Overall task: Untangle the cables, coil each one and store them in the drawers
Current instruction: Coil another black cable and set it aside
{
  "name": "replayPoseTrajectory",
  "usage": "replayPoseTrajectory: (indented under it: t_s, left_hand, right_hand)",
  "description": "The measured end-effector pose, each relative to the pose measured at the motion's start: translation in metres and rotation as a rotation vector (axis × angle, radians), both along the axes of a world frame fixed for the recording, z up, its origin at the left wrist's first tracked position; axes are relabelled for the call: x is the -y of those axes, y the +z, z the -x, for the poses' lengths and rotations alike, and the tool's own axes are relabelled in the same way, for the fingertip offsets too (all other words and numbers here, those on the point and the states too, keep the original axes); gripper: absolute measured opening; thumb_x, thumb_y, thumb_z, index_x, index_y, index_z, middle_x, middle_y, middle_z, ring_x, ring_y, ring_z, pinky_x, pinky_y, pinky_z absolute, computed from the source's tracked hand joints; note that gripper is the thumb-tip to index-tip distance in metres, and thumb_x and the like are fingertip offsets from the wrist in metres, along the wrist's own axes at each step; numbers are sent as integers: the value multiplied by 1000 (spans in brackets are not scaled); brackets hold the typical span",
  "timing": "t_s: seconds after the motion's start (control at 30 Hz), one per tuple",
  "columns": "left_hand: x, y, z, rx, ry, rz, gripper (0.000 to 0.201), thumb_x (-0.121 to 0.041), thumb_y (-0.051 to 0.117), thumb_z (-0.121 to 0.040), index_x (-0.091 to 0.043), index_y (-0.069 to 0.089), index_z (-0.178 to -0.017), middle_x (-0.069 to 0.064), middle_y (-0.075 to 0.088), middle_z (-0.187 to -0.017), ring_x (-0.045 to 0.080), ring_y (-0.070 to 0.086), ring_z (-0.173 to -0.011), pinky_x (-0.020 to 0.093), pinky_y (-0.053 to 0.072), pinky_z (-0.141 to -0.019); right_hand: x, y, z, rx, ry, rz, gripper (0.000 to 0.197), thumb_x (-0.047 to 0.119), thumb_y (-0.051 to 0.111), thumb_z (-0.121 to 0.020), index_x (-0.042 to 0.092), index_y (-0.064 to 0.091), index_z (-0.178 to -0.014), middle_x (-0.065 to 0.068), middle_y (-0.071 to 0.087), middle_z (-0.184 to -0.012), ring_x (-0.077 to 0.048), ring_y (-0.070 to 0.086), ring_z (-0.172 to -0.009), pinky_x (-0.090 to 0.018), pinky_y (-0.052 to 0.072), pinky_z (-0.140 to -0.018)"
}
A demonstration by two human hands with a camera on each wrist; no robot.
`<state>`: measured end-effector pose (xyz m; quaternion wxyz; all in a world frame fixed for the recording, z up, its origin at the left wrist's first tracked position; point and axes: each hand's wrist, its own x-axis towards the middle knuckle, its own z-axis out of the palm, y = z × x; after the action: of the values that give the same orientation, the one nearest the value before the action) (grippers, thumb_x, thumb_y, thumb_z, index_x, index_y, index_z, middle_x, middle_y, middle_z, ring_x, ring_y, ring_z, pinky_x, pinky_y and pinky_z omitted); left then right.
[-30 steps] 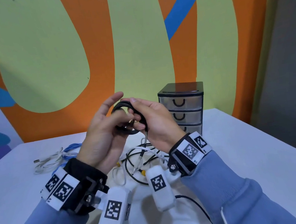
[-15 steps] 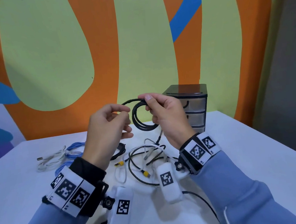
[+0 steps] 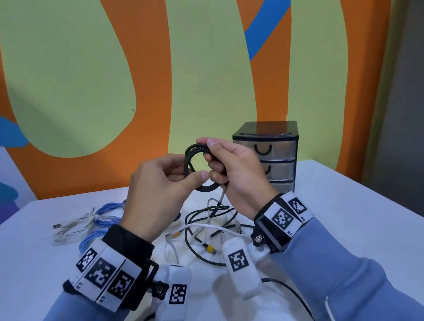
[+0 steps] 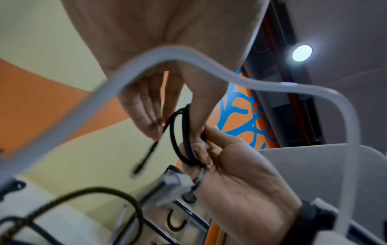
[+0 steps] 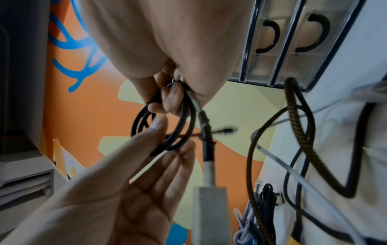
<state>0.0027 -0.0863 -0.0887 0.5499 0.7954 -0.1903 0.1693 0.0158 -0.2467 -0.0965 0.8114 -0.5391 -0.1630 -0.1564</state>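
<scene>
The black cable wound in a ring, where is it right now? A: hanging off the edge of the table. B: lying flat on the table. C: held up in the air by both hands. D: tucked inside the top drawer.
C: the black cable is lifted above the table, with the right hand gripping its loops and the left hand pinching it, while the drawers behind are all shut.

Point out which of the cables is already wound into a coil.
The thin black cable, held up between the left hand and right hand. The blue cable, white cable and braided black-and-yellow cable lie loose on the table.
</scene>
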Motion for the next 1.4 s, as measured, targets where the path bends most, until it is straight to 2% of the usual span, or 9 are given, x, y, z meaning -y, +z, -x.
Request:
replayPoseTrajectory:
  t_s: [0.17,0.27,0.47,0.6,0.73,0.87,1.03,1.17,1.4]
  left_hand:
    - [3,-7,-3,-46,-93,217,16,4,76,-85,-8,79,-94,11,79,-83,29,75,-81,40,63,-86]
    - [4,-9,-2,-83,-156,294,12,4,74,-87,-6,78,-93,8,77,-81,14,67,-72,17,51,-69]
    - [9,-11,-3,-183,-286,445,13,2,75,-91,-9,76,-97,5,76,-88,17,70,-84,35,52,-88]
    - [8,-10,-3,86,-174,393,51,-12,87,-85,-27,68,-130,0,74,-99,16,69,-91,33,57,-86]
    - [12,-10,1,231,-213,398,20,-15,78,-91,-16,82,-110,2,80,-108,24,68,-103,47,54,-97]
    - [15,-6,6,37,-335,577,18,-11,70,-94,-21,83,-103,-7,78,-90,5,68,-88,25,56,-78]
    - [7,-5,3,-57,-309,463,15,-23,73,-96,-23,82,-108,1,80,-103,14,69,-93,38,58,-88]
    - [-10,0,-4,34,-199,224,12,-26,73,-99,-25,83,-106,-10,77,-96,13,63,-88,37,52,-80]
    - [-18,10,-6,-18,-274,295,24,-3,64,-99,-13,86,-99,21,78,-97,27,70,-87,38,57,-87]
  right_hand:
    - [-6,-2,-1,-10,-13,10,21,14,55,-107,8,75,-107,3,53,-72,-7,37,-59,-17,30,-47]
    - [-8,-3,-3,-31,-54,-3,22,12,55,-107,2,75,-110,1,52,-71,-8,38,-58,-18,31,-46]
    - [-6,-4,-4,-24,-21,9,22,15,54,-108,6,75,-108,3,50,-69,-6,38,-57,-16,31,-46]
    - [-3,-1,-2,-72,31,-41,26,15,51,-110,1,72,-115,1,51,-72,-4,41,-57,-16,30,-46]
    - [-5,3,0,-48,104,-71,29,19,48,-111,6,74,-110,1,47,-74,-6,36,-60,-18,28,-48]
    - [-3,6,2,-7,71,-4,27,21,52,-110,6,74,-114,3,42,-75,-7,32,-63,-20,25,-52]
    - [1,7,5,75,-198,223,27,22,52,-110,11,77,-109,18,54,-64,-2,46,-60,-16,36,-58]
    - [11,6,3,202,-471,387,27,24,53,-110,13,77,-106,7,77,-99,-3,69,-95,-16,48,-84]
    - [14,7,3,74,-413,246,28,25,51,-110,17,77,-104,20,60,-68,0,44,-53,-19,31,-61]
